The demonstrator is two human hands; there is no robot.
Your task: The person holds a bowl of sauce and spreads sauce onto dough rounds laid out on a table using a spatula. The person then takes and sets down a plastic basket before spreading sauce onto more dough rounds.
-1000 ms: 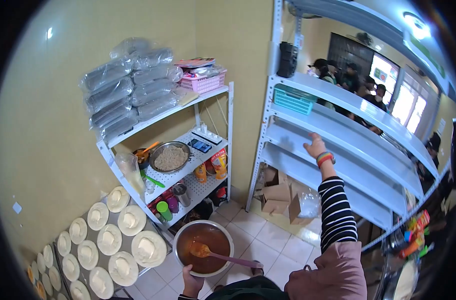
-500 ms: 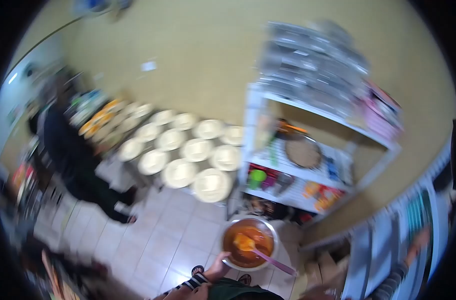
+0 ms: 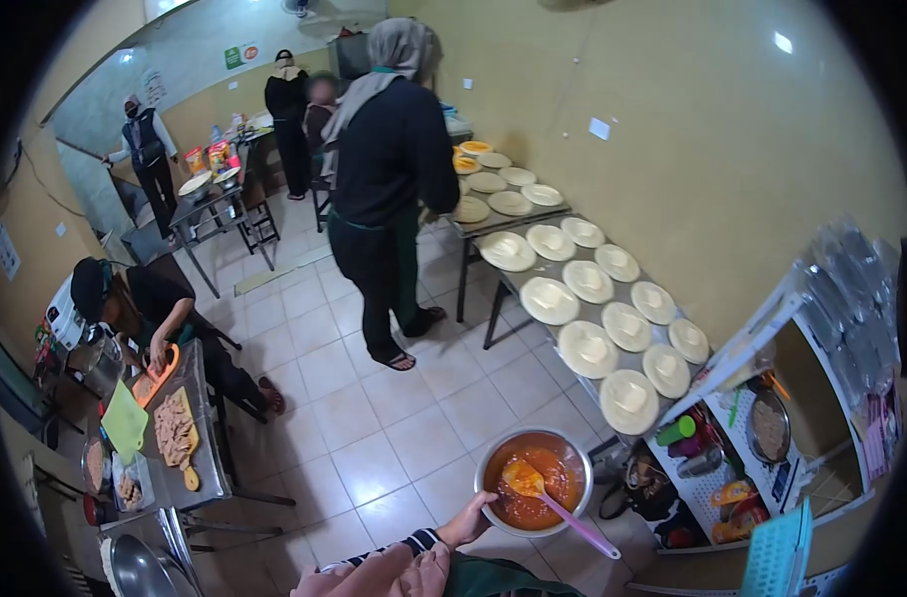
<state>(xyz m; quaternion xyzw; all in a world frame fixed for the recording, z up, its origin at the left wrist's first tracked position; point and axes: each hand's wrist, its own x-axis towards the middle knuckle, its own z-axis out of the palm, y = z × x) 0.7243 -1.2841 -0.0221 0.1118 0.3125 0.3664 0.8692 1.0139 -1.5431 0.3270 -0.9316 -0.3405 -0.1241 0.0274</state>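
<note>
My left hand point(image 3: 468, 519) grips the rim of a steel mixing bowl point(image 3: 581, 460) at the lower middle, thumb over the edge. Inside lies orange-red sauce point(image 3: 508, 505) with small bits in it. A spatula point(image 3: 583, 522) with a pink handle rests in the sauce, its orange-smeared head in the bowl and its handle over the right rim. At the lower right edge a teal plastic basket point(image 3: 778, 549) appears upright and close to me. My right hand is out of the picture, so whether it holds the basket is hidden.
Round flat dough discs point(image 3: 629, 401) with pieces on top cover the metal table point(image 3: 543, 316) ahead. A person point(image 3: 389, 159) stands beside it. At left, a seated person point(image 3: 170, 308) works near a cutting board point(image 3: 191, 478) of meat. A white shelf point(image 3: 672, 468) stands at right.
My view has swung left, bringing more of the room in. The bowl stays in my left hand. My right hand, earlier reaching at the teal item on the right, has gone out of view.
</note>
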